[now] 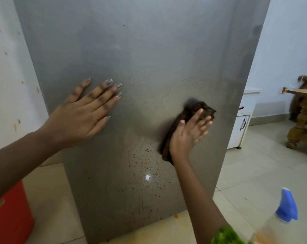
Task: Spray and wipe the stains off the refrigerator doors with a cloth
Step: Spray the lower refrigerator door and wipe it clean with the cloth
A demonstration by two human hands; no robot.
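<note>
Brown crumpled cloth point(193, 110) pinned to the grey metal refrigerator door point(140, 55) under the right hand point(186, 138), fingers point(195, 117) straight, left hand point(84, 115) splayed flat: press firmly, sweep seven o'clock onto reddish speckled stains point(147, 162)!

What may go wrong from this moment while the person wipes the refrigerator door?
The cloth under the right hand is mostly above the brown specks; a wide stroke may smear them over the door. The spray bottle is low and close to the person and might get knocked over.
</note>
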